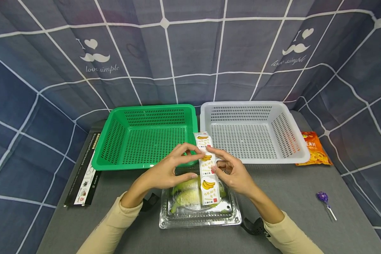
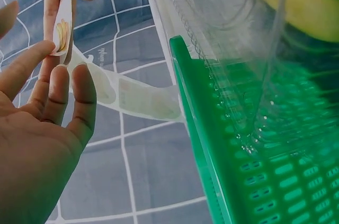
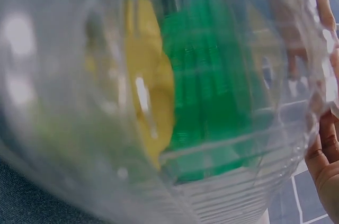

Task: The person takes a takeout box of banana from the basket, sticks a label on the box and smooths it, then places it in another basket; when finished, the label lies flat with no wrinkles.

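A strip of white stickers (image 1: 209, 190) printed with yellow bananas hangs over a clear plastic clamshell box (image 1: 200, 223). My right hand (image 1: 230, 173) grips the strip by its right side, thumb in front. From the left, my left hand (image 1: 168, 169) touches the middle sticker with its fingertips, its thumb apart from the strip. In the left wrist view, the left fingers (image 2: 57, 94) reach to a sticker (image 2: 62, 33) that curves away from the strip. The clamshell holds yellow-green produce (image 1: 188, 197), blurred by the plastic; its yellow part (image 3: 151, 81) shows in the right wrist view.
Behind the clamshell stand a green basket (image 1: 96, 158) and a white basket (image 1: 300, 155). An orange snack bag (image 1: 314, 150) lies at the right, with a purple-wrapped lollipop (image 1: 324, 199) nearer. On the left lies a long black box (image 1: 84, 169). Grid-patterned curtains (image 1: 190, 49) enclose the table (image 1: 289, 187).
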Demonstrator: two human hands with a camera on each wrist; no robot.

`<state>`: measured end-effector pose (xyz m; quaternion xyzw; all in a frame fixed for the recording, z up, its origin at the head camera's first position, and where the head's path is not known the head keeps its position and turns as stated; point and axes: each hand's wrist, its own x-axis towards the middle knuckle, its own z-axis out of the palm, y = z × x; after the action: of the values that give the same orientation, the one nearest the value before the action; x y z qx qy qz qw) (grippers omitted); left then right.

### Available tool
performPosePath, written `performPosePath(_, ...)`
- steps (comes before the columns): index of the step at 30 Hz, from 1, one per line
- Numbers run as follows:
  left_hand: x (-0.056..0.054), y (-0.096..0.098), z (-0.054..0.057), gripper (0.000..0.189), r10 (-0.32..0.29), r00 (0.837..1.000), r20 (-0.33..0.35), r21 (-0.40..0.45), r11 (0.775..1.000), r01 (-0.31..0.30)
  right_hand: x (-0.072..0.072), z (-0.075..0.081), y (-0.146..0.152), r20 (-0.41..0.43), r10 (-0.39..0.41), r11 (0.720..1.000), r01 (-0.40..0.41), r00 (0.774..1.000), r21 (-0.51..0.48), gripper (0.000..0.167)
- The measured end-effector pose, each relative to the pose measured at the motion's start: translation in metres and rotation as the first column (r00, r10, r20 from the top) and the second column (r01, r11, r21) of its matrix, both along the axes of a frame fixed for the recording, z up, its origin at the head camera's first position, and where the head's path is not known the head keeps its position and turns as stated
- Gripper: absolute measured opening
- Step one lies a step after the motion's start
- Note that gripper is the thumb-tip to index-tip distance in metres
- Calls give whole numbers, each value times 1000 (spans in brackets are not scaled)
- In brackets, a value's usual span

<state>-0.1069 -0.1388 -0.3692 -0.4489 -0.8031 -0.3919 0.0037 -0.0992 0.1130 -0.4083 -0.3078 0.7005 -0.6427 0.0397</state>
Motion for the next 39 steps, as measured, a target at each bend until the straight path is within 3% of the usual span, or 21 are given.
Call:
performPosePath(5, 2, -4, -1, 52, -23, 998, 50, 37, 999, 21, 0, -1, 2, 3, 12, 1000, -12, 1000, 1, 56)
performPosePath(9, 3, -10, 1, 52, -81, 987, 137, 147, 987, 60, -1, -4, 5, 19, 34, 999, -34, 999, -16, 56)
performPosePath(15, 2, -21, 4, 50, -253, 928, 272, 385, 913, 136, -2, -4, 11, 42, 51, 998, -49, 998, -48, 55)
performPosePath(19, 1, -30, 5, 49, -318, 898, 305, 465, 872, 151, -2, -1, 13, 37, 34, 996, -31, 999, -79, 52)
performPosePath(22, 1, -36, 4, 47, -356, 867, 350, 492, 857, 153, -4, 0, 15, 27, 14, 993, -10, 1000, -117, 50)
performPosePath(24, 2, -39, 1, 46, -371, 846, 383, 486, 860, 157, -5, 0, 17, 28, 5, 990, -1, 1000, -139, 49)
performPosePath(30, 9, -39, -20, 46, -334, 780, 530, 360, 921, 150, -7, 3, 21, 57, -8, 985, 18, 998, -172, 50)
performPosePath(33, 12, -36, -30, 45, -322, 747, 581, 301, 938, 170, -7, 4, 23, 52, 0, 981, 10, 999, -191, 50)
performPosePath(36, 13, -33, -37, 43, -307, 742, 597, 240, 950, 200, -7, 5, 26, 42, 5, 982, 3, 999, -191, 50)
performPosePath(39, 13, -30, -40, 41, -262, 763, 591, 163, 965, 205, -8, 6, 27, 40, 10, 982, -2, 999, -189, 50)
